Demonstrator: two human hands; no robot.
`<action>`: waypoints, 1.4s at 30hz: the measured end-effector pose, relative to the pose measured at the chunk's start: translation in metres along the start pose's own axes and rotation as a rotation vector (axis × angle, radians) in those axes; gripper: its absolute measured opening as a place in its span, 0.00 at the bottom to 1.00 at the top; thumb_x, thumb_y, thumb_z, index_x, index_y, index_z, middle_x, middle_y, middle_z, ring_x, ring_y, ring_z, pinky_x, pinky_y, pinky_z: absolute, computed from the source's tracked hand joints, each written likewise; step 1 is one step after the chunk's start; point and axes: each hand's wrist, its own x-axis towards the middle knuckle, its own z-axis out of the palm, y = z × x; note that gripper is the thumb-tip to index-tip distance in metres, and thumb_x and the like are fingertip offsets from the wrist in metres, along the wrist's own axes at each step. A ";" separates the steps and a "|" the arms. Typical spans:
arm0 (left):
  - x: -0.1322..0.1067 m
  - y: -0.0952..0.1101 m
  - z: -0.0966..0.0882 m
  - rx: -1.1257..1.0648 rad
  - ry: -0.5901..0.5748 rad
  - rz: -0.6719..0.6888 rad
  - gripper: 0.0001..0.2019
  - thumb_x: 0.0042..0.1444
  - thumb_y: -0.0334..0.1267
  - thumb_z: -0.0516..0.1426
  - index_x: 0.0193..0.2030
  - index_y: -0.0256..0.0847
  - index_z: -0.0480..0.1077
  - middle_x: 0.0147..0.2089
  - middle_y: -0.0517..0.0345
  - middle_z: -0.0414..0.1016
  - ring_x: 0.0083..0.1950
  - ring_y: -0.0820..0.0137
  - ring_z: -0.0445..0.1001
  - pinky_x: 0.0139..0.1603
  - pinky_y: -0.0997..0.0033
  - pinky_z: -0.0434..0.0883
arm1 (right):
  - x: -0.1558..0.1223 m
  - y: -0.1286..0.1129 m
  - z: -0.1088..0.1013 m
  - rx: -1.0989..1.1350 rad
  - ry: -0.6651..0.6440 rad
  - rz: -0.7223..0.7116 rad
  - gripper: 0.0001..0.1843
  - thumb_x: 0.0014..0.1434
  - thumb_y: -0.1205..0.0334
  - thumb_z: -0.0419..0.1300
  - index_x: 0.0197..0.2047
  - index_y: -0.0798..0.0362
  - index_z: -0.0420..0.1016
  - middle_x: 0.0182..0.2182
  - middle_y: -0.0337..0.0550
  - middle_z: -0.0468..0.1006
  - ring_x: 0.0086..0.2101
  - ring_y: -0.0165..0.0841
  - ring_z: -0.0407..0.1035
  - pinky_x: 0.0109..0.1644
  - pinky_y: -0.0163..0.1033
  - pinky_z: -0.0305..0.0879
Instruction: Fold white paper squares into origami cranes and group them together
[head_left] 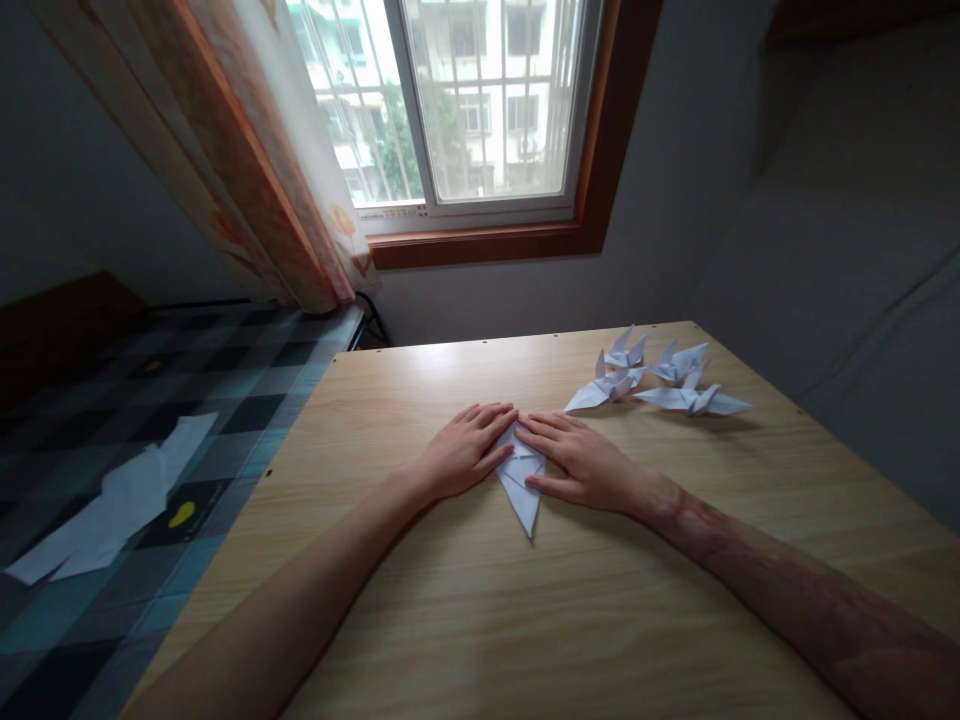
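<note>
A white sheet of paper folded into a narrow kite shape [523, 480] lies flat on the wooden table, its long point toward me. My left hand [471, 448] rests on its left edge, fingers stretched out and thumb lying across the paper. On the right edge lies my right hand [574, 458], its fingers also extended and the thumb pressed on the paper's lower right side. The fingertips of both hands meet near the far end of the paper and cover part of it. Crease lines and layered flaps show between the thumbs.
Several folded white paper cranes [694, 400] stand at the table's far right. The pale wooden table [420, 620] reaches toward the window [495, 100]. Left of it, white paper pieces [131, 500] lie on a checked bed cover [225, 350]. An orange-patterned curtain [247, 150] hangs beside the window.
</note>
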 end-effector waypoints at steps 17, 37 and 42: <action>-0.001 -0.007 -0.003 0.104 -0.162 0.013 0.33 0.81 0.57 0.41 0.86 0.51 0.49 0.86 0.57 0.50 0.86 0.61 0.52 0.86 0.55 0.47 | -0.001 -0.003 0.001 0.176 0.058 -0.106 0.20 0.73 0.64 0.62 0.65 0.47 0.83 0.62 0.48 0.84 0.62 0.43 0.80 0.74 0.52 0.73; 0.001 -0.013 -0.013 0.125 -0.159 0.024 0.38 0.77 0.65 0.46 0.86 0.51 0.48 0.87 0.55 0.46 0.87 0.55 0.51 0.86 0.53 0.47 | 0.001 -0.001 -0.008 0.192 -0.092 -0.114 0.33 0.75 0.55 0.63 0.80 0.44 0.66 0.73 0.49 0.72 0.72 0.46 0.68 0.81 0.59 0.57; -0.001 -0.018 -0.010 0.137 -0.155 0.036 0.38 0.77 0.65 0.46 0.87 0.54 0.45 0.88 0.56 0.43 0.87 0.56 0.49 0.86 0.53 0.46 | 0.000 -0.002 -0.008 0.198 -0.123 -0.083 0.33 0.76 0.53 0.61 0.80 0.44 0.64 0.74 0.48 0.70 0.73 0.45 0.65 0.82 0.58 0.54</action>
